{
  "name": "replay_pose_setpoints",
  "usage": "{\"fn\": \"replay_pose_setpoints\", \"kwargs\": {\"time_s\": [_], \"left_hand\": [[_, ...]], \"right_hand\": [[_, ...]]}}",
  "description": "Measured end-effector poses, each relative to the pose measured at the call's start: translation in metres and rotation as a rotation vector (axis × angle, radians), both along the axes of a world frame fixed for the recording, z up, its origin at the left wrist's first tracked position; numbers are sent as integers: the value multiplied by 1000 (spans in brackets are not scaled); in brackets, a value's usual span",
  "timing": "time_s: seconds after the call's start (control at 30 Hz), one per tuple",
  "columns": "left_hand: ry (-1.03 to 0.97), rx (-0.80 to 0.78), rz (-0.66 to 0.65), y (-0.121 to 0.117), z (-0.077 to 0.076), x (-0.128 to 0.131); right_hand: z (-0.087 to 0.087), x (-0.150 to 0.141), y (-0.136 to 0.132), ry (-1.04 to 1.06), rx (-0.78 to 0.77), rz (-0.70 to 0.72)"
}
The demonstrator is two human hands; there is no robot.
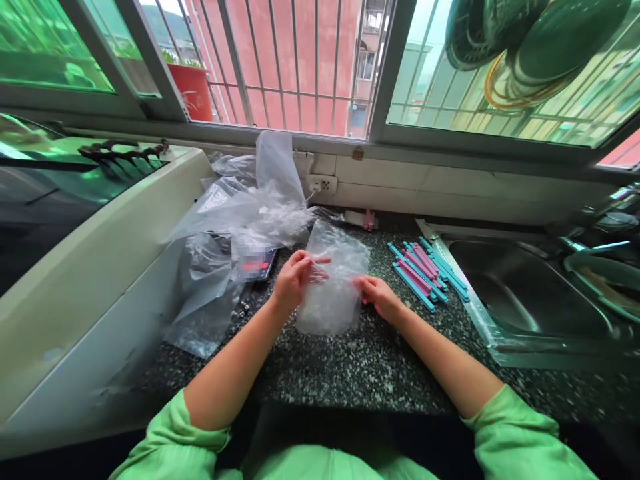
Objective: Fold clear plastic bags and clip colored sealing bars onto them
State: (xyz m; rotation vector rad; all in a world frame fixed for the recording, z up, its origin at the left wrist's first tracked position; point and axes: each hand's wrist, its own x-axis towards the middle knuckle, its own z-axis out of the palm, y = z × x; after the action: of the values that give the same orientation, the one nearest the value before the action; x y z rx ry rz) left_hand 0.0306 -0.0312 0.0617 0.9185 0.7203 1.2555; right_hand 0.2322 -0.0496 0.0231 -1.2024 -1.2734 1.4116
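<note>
Head view: forearms converge toward twelve o'clock; left hand, partly curled, pinches the clear plastic bag at nine o'clock; right hand, nearly closed, pinches it at three, over speckled countertop.

Near counter free — bag beyond

Left of the metal sink runs a dark speckled table; behind the sink, pale tiles rise to grey-framed windows, barred and bright with daylight.
</note>
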Motion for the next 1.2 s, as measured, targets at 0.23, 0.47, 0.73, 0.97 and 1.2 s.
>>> {"fn": "replay_pose_setpoints", "kwargs": {"time_s": [0.23,0.47,0.73,0.97,1.2], "left_hand": [[208,51,18,5,-11,-2],[399,149,81,6,-24,8],[400,145,98,9,-30,7],[384,159,-34,15,-26,-2],[403,256,63,20,-33,-4]], "right_hand": [[4,15,-4,-139,206,-161],[4,23,-4,-240,201,-98],[-4,25,1,-307,280,-153],[-1,27,2,-263,354,-211],[-4,25,5,-158,409,-215]]}}
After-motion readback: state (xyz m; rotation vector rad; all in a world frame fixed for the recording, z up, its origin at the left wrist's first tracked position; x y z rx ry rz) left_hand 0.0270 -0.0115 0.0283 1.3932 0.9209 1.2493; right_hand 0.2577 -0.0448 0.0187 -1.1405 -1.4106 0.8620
